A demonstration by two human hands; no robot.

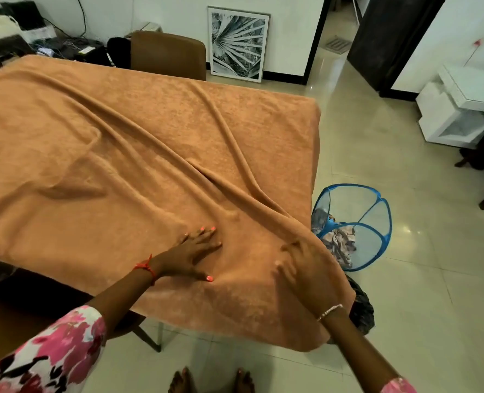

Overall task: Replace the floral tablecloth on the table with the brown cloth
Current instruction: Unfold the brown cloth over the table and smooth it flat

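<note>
Smoothing brown cloth (pixel 93 194); my left hand (pixel 195 251), right hand (pixel 300 265) flat, fingers spread, gripping nothing. Should push long ridges (pixel 155 143) outward toward table edges.

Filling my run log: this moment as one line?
brown cloth spread, wrinkled | left hand flat on it | right hand on near corner
</note>
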